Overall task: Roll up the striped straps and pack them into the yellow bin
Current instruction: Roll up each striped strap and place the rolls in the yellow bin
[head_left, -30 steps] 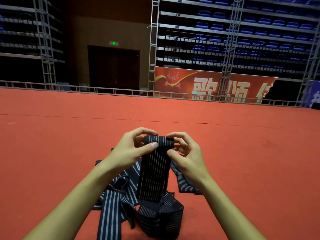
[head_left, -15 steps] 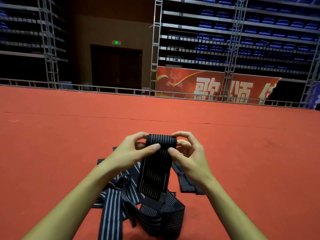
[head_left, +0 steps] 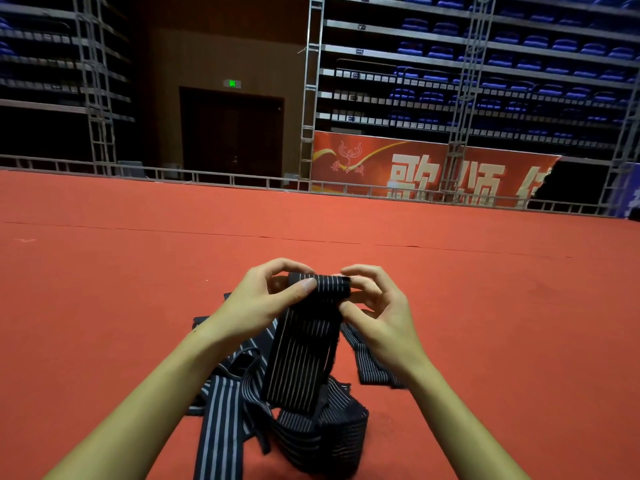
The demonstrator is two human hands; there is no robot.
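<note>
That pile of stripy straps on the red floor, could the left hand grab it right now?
Probably not right away. The left hand is busy pinching the strap it rolls with the right hand. The pile lies just below, uncovered, so letting go would free it.

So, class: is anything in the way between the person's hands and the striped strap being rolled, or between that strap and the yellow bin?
Nothing separates them: the left hand and right hand already pinch the strap at its rolled top end. Its tail hangs into the pile of straps on the red carpet. The yellow bin is out of view, so that route cannot be judged.
</note>
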